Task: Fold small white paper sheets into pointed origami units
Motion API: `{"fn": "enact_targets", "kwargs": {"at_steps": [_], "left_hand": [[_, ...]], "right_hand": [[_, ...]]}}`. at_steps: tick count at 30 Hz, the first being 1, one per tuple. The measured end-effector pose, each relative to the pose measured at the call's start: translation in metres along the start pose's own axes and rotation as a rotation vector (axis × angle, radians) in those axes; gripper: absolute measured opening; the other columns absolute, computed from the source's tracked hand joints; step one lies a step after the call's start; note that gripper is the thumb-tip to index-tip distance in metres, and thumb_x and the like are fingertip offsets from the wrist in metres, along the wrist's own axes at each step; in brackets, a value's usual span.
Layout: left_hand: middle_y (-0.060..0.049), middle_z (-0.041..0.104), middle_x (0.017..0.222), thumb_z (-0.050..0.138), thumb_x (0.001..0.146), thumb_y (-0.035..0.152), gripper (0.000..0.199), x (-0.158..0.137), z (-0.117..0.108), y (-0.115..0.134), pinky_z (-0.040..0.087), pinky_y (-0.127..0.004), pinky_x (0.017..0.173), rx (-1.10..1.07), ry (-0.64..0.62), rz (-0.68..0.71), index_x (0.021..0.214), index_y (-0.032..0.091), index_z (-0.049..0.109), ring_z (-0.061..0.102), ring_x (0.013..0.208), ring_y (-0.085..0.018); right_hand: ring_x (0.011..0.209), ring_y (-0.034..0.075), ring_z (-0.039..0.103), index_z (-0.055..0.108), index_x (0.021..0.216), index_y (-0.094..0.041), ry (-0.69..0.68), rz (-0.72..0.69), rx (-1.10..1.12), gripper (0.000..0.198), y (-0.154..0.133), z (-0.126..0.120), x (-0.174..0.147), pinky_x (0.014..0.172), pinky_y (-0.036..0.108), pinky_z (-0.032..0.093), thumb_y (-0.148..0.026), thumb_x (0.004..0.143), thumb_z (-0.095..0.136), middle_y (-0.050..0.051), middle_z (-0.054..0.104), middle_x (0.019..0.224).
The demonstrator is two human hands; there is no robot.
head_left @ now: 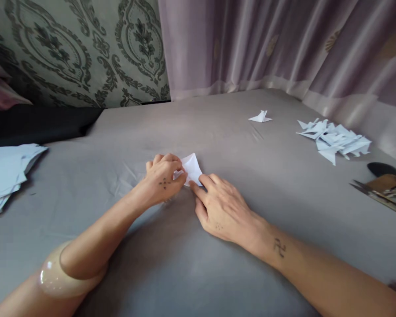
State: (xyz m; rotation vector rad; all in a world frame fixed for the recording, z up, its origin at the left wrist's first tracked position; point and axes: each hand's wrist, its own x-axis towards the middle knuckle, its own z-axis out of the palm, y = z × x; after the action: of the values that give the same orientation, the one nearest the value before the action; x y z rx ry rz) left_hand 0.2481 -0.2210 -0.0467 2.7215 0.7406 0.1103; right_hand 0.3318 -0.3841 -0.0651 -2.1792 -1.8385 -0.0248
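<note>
While a stack of pale sheets [6, 174] lies at far left on the grey bed sheet [218, 273], a person folds a small white paper piece [192, 168] near the bed's center. A thick translucent bangle [57, 277] sits on the left forearm, low in the frame. Left hand [163, 178], fingers curled, pinches the paper's left edge; right hand [222, 209] lies flat w/ its fingertips [203, 179] pressing the paper's lower right corner onto the sheet. Farther right, toward the curtain [284, 39], one folded white shape [260, 117] rests alone, well apart from the hands. Beyond it at right is a pile of similar folded pieces [336, 141]. At the right edge, scissors and other dark items [383, 182] lie blurred, hard to tell apart.
</note>
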Motion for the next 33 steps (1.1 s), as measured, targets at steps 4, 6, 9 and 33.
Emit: {"fn": "enact_targets", "kwargs": {"at_steps": [4, 6, 9, 33], "left_hand": [[-0.007, 0.062, 0.115, 0.054, 0.082, 0.028, 0.016, -0.005, -0.005, -0.003, 0.038, -0.049, 0.09, -0.017, -0.013, 0.088, 0.081, 0.021, 0.068, 0.05, 0.106, -0.029], [-0.006, 0.06, 0.116, 0.058, 0.082, 0.029, 0.014, -0.008, -0.007, -0.006, 0.037, -0.049, 0.09, -0.005, 0.002, 0.178, 0.08, 0.023, 0.069, 0.049, 0.105, -0.028], [-0.006, 0.059, 0.116, 0.06, 0.085, 0.03, 0.014, -0.013, -0.003, -0.01, 0.035, -0.046, 0.09, 0.03, 0.156, 0.356, 0.08, 0.025, 0.072, 0.046, 0.105, -0.027], [-0.006, 0.061, 0.084, 0.043, 0.097, 0.035, 0.031, -0.044, 0.028, -0.014, 0.031, -0.035, 0.072, 0.156, 0.284, 0.469, 0.101, 0.022, 0.07, 0.051, 0.079, -0.019]], "right_hand": [[0.089, 0.02, 0.052, 0.066, 0.102, -0.016, 0.009, 0.021, 0.055, 0.028, 0.009, -0.002, -0.007, 0.072, 0.033, 0.042, -0.012, 0.087, 0.043, 0.008, 0.06, 0.096], [0.087, 0.019, 0.053, 0.067, 0.093, -0.016, 0.066, 0.058, 0.082, 0.024, 0.015, -0.002, -0.008, 0.072, 0.031, 0.041, -0.011, 0.088, 0.044, 0.007, 0.06, 0.092], [0.089, 0.02, 0.051, 0.064, 0.096, -0.015, 0.233, 0.088, 0.056, 0.014, 0.021, -0.001, -0.005, 0.075, 0.032, 0.04, -0.02, 0.087, 0.055, 0.008, 0.059, 0.097], [0.078, 0.023, 0.049, 0.064, 0.077, -0.013, -0.047, -0.07, -0.517, 0.021, -0.018, -0.018, 0.014, 0.069, 0.034, 0.03, 0.002, 0.076, 0.05, 0.01, 0.059, 0.081]]}}
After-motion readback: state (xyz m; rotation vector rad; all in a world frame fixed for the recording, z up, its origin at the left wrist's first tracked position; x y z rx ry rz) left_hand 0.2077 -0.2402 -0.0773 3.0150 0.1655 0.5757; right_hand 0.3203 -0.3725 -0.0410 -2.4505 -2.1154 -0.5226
